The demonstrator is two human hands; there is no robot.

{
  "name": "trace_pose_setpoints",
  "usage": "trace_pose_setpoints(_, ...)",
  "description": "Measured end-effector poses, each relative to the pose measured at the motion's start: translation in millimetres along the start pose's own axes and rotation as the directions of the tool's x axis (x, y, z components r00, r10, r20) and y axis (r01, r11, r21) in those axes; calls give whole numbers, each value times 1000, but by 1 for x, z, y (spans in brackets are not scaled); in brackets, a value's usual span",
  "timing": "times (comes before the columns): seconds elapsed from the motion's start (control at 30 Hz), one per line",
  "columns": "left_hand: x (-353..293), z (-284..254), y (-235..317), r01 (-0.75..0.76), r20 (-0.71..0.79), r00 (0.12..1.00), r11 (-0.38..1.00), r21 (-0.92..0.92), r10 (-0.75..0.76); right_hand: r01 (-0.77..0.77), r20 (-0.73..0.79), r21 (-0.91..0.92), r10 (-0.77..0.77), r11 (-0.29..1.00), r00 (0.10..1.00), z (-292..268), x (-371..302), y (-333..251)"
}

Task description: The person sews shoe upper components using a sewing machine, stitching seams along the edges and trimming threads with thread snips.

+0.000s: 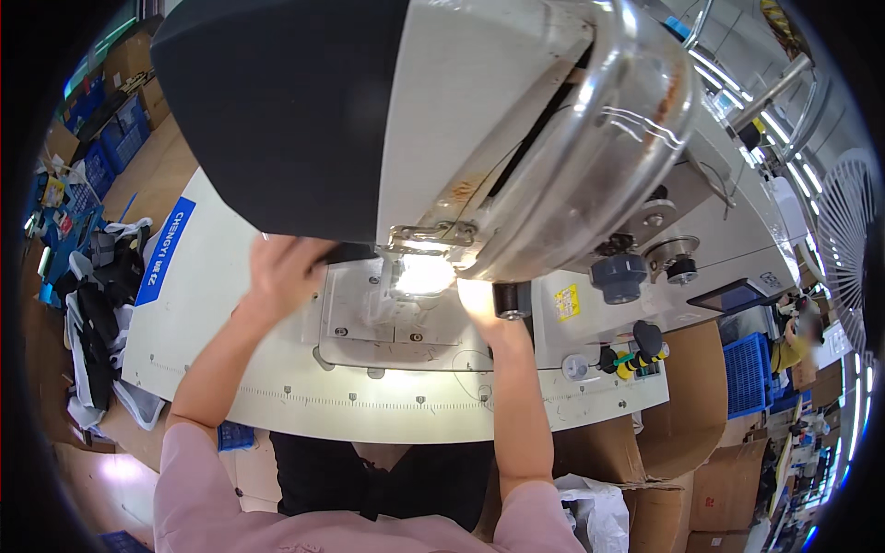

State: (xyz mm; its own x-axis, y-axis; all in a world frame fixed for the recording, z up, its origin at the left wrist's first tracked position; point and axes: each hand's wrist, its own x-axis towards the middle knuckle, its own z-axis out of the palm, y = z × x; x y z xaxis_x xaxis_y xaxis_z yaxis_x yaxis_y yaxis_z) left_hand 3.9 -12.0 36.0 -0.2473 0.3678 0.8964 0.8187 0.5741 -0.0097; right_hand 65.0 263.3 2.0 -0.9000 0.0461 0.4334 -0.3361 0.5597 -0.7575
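Observation:
A large industrial sewing machine [442, 111] with a black cover fills the top middle, its lamp [424, 275] shining brightly on the needle area. My left hand [288, 272] is at the left of the metal needle plate [369, 323], smeared by motion, its fingertips partly behind the black cover. A dark flat piece [352, 252] shows beside those fingers; I cannot tell whether they grip it. On the other side of the lamp, my right hand [477, 300] reaches under the machine head. Its fingers are hidden by the head and washed out by the light.
The pale table [277, 405] has a curved ruler edge. Black and white pieces [97, 332] are piled at the left. An open cardboard box [682, 396] and a blue crate [747, 369] stand at the right. A small screen [733, 297] and knobs are on the machine's right; farther off is another person [802, 341].

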Motion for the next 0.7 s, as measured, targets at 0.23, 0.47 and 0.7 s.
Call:
trace_pose_setpoints(0.23,1,8,53,-238,-112,970,938,-251,216,-193,-26,-39,192,980,981,48,3,70)
trace_pose_setpoints(0.47,20,-9,48,-281,1,954,895,-345,300,-270,-91,-399,255,876,963,58,7,102)
trace_pose_setpoints(0.7,25,-15,45,-321,3,941,896,-306,339,-214,-20,12,214,977,977,57,-17,81)
